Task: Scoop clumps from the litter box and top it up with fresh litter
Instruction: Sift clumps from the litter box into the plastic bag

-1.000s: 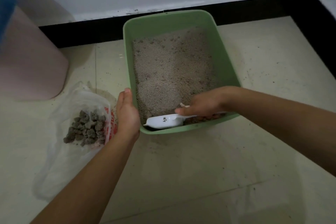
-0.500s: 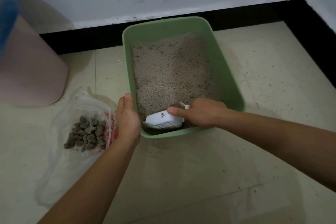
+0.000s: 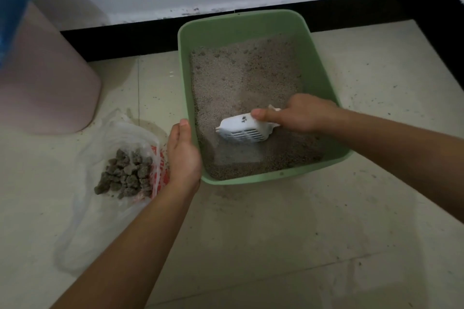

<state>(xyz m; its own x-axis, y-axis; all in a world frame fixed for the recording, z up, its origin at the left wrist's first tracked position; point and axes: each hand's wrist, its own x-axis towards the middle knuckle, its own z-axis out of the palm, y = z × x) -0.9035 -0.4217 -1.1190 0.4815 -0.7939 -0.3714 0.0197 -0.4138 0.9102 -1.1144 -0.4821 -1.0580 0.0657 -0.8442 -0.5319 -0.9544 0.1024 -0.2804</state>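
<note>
A green litter box [image 3: 324,68] stands on the floor against the wall, filled with grey-beige litter [image 3: 241,78]. My right hand [image 3: 298,114] grips the handle of a white slotted scoop [image 3: 242,128], forefinger stretched along its back. The scoop sits turned over above the litter near the box's front. My left hand [image 3: 183,155] rests flat against the outside of the box's left wall, fingers straight. A heap of dark grey clumps [image 3: 125,174] lies on a clear plastic bag [image 3: 105,211] to the left of that hand.
A pink bin [image 3: 47,83] stands at the far left, with a blurred blue thing [image 3: 11,2] above it. A black skirting strip runs along the white wall behind the box. Litter grains dot the pale floor tiles around the box.
My right hand has lifted the scoop from the box's front edge and carried it farther in, turning it so the slotted underside shows. The left hand stays on the box wall.
</note>
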